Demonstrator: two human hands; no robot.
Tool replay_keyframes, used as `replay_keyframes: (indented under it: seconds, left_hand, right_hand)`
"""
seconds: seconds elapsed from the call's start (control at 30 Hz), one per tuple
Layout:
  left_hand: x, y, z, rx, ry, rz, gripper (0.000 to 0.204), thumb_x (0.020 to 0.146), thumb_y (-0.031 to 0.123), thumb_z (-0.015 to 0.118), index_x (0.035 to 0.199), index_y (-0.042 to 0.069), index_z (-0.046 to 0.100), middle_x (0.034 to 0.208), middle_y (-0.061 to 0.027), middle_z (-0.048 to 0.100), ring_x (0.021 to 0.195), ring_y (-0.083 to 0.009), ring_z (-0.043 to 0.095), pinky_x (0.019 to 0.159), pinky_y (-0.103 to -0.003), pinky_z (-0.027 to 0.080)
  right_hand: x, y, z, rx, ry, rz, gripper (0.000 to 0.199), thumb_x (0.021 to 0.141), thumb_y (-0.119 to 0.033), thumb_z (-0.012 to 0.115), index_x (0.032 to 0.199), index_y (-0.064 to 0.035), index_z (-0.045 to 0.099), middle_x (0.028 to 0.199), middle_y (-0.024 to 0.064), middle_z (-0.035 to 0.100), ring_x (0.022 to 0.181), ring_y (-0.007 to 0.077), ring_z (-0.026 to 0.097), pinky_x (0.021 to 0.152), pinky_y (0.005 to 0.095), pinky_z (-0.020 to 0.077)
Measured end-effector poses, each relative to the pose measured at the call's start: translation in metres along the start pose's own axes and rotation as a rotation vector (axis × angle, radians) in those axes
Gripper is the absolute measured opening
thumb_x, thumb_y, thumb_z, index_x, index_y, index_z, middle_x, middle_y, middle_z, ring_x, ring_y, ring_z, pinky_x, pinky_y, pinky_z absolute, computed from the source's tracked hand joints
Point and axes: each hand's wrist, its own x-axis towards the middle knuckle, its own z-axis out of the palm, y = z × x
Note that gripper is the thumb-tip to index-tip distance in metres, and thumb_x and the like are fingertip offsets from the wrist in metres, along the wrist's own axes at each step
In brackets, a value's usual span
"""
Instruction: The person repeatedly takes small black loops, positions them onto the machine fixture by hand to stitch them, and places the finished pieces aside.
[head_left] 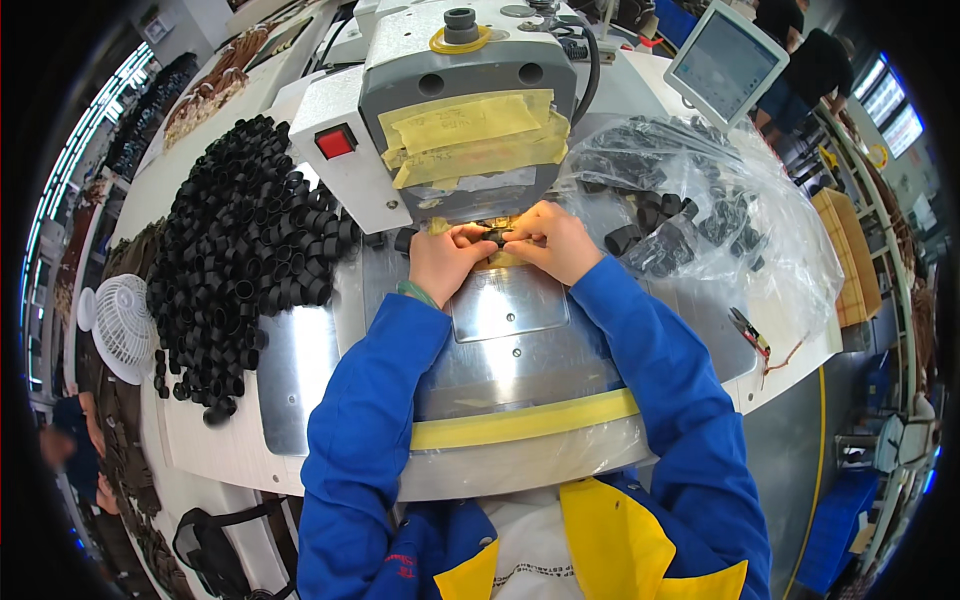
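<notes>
Steel machine bed [300, 370] under the grey sewing head [465, 110]: your left hand [447, 262] and right hand [553, 240] meet at the needle area, fingers pinched together on a small black loop piece [497, 236] held between them, just below the head. Left of your hands sits a heap of black loops [245, 250]; right, a clear bag of more black pieces [700, 215], with a white fan [122, 325] at the far left edge.
</notes>
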Motion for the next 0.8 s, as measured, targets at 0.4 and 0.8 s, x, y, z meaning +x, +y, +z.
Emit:
replay_keyframes:
  seconds: [0.4,0.8]
  left_hand:
    - [0.004,-0.012,0.003,-0.069,0.056,0.052,0.026,0.062,0.019,0.072,0.078,-0.001,0.066,0.067,-0.0082,0.064,0.057,-0.0104,0.059,0.056,-0.021,0.046]
    - [0.007,-0.015,0.007,-0.068,0.068,0.064,0.025,0.062,0.019,0.072,0.078,0.000,0.066,0.067,-0.0087,0.064,0.057,-0.0121,0.059,0.058,-0.023,0.047]
  right_hand:
    - [0.006,-0.011,0.005,-0.084,0.000,0.220,0.012,0.065,-0.014,0.066,0.072,-0.0062,0.063,0.071,0.0092,0.056,0.069,0.0252,0.056,0.062,0.0334,0.0455]
    - [0.006,-0.009,0.003,-0.097,-0.009,0.213,0.013,0.064,-0.015,0.067,0.073,-0.0056,0.063,0.072,0.0102,0.056,0.068,0.0257,0.057,0.062,0.0336,0.0464]
